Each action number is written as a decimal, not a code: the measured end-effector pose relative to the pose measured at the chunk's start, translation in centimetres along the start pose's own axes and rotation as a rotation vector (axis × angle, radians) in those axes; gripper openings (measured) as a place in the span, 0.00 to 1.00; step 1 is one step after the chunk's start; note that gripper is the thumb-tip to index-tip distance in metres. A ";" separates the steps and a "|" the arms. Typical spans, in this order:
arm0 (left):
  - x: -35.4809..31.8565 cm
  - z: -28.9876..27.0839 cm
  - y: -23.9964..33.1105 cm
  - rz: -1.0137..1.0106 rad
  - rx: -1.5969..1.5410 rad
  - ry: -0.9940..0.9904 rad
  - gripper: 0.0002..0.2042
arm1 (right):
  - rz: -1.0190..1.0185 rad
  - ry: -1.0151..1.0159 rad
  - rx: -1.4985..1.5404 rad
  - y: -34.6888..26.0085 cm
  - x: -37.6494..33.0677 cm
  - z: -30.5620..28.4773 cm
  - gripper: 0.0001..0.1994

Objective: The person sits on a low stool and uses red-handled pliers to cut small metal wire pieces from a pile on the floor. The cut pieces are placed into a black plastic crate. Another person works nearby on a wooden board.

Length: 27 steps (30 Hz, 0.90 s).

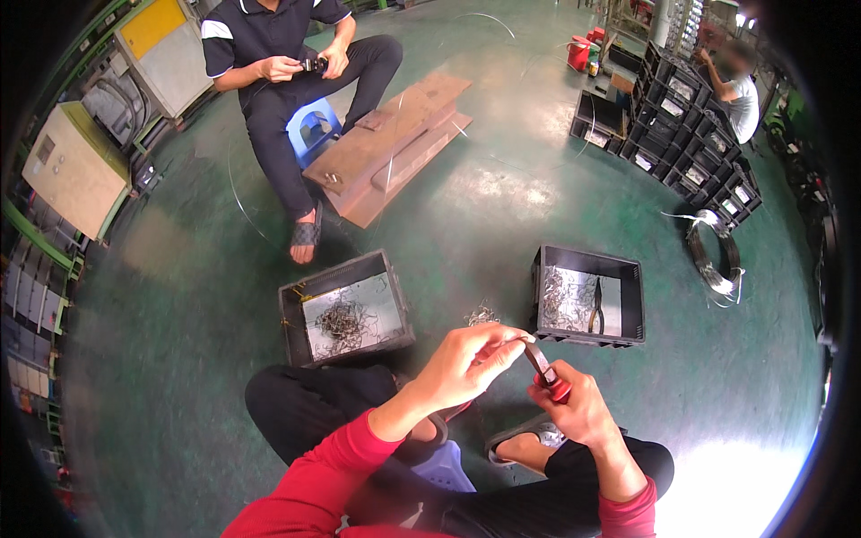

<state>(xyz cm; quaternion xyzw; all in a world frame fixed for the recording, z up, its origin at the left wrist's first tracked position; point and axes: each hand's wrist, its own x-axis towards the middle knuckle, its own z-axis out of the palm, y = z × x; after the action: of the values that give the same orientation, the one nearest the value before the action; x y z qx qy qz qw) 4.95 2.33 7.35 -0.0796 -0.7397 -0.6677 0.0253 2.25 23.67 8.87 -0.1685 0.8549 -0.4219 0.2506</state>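
My right hand point(581, 405) is closed around the red grip of a hand tool that looks like pliers point(539, 360), its dark metal jaws angled up and to the left. Fingertips of my left hand point(471, 360) pinch together right at the tip of those jaws; what lies between them is too small to make out. Beyond my left hand, a black crate point(401, 309) holds a tangle of thin bent metal pieces point(341, 325). A second black crate point(635, 300) at the right contains similar pieces and dark-handled pliers point(598, 309).
A few loose metal pieces point(482, 314) lie on the green floor between the crates. Across from me, a person on a blue stool point(312, 125) handles a small dark object beside a rusty steel beam point(395, 139). Stacked black crates point(668, 117) and a wire coil point(713, 255) stand right.
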 end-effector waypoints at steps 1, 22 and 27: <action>0.1 0.2 0.0 0.041 -0.002 0.004 0.11 | -0.004 0.003 0.001 0.1 0.0 0.0 0.12; 0.8 -1.7 -0.2 -0.204 -0.189 -0.279 0.15 | 0.002 -0.042 -0.010 1.0 0.6 -0.1 0.12; 1.0 -1.8 -0.1 -0.056 -0.004 -0.300 0.14 | 0.043 -0.112 0.043 0.9 0.5 -0.5 0.12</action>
<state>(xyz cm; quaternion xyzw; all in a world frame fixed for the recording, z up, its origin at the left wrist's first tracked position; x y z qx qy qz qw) 3.81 0.63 7.60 -0.1578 -0.7359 -0.6501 -0.1045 1.50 24.28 8.24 -0.1682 0.8335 -0.4248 0.3106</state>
